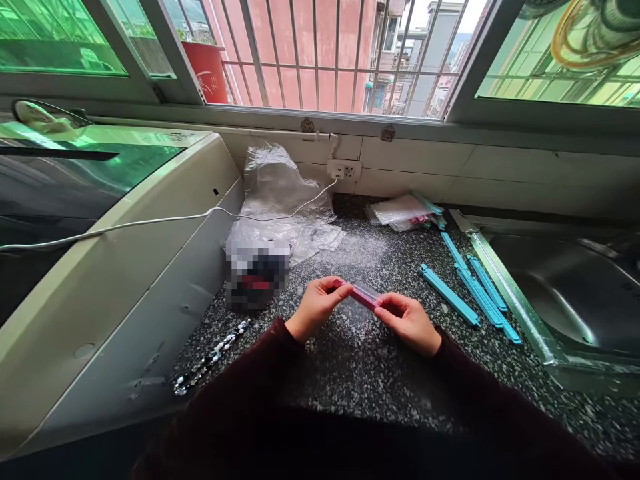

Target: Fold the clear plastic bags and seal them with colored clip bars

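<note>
left hand (316, 308): pinched pink strip (364, 298), left end | right hand (411, 325): pinched right end, clear plastic (367, 289) alongside | from my spot, light even grip seemed best

L arm (240, 390) & R arm (493, 387) both reach fwd from near side, angled in twd ctr, dk sleeves (275, 343) down to wrists (297, 327). L hand (317, 305) slightly farther out than R hand (413, 323), small gap btwn. Both pinching: L thumb (343, 293) pts right, R thumb (387, 316) pts left, fingers (395, 299) curled.
</note>
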{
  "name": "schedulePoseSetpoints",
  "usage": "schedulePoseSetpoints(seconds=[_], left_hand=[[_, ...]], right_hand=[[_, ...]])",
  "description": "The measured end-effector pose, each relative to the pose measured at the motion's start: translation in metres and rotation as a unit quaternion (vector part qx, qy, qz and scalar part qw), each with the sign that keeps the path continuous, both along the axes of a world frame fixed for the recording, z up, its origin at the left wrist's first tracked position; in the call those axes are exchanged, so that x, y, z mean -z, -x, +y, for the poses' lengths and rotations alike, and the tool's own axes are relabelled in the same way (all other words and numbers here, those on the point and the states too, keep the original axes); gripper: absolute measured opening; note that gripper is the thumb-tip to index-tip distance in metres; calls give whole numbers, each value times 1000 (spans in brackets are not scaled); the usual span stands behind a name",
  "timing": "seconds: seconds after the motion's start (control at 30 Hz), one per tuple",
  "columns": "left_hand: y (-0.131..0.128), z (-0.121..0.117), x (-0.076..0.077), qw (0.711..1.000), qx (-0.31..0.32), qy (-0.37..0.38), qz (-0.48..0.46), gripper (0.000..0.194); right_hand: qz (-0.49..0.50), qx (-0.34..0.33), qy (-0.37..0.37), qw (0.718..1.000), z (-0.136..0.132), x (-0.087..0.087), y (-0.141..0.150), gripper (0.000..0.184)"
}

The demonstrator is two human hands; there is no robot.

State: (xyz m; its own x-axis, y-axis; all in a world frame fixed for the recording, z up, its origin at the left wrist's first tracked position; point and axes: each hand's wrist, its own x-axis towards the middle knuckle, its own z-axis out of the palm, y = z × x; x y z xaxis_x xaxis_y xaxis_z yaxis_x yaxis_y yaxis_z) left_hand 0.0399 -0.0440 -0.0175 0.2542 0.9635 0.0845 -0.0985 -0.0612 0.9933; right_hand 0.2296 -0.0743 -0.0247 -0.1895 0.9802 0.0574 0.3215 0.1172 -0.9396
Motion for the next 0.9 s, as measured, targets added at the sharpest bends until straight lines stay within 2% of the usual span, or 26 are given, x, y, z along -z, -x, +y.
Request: schedulePoseSetpoints(seconds=[0.13, 0.23, 0.4, 0.5, 0.6, 0.73, 0.9], left_hand=[[0, 2, 1, 1000, -4, -7, 19, 37], [0, 4, 4, 999, 16, -15, 44, 34], [-4, 5, 11, 994, 38, -17, 100, 31], [-12, 13, 8, 995, 39, 1, 95, 29], [-29, 33, -2, 994, 40, 3, 97, 21], [-65, 74, -13, 987, 34, -2, 159, 13], [-119, 141, -14, 974, -28, -40, 223, 12]], right_hand=[[-25, 8, -29, 999, -1, -2, 0, 22], [-22, 29, -50, 998, 0, 0, 0, 22], [9, 75, -41, 996, 4, 4, 1, 30], [11, 80, -34, 996, 13, -3, -5, 32], [-23, 67, -50, 996, 32, -18, -20, 32], [-146, 78, -78, 983, 73, -36, -47, 33], [-343, 149, -89, 923, 136, -41, -77, 29]])
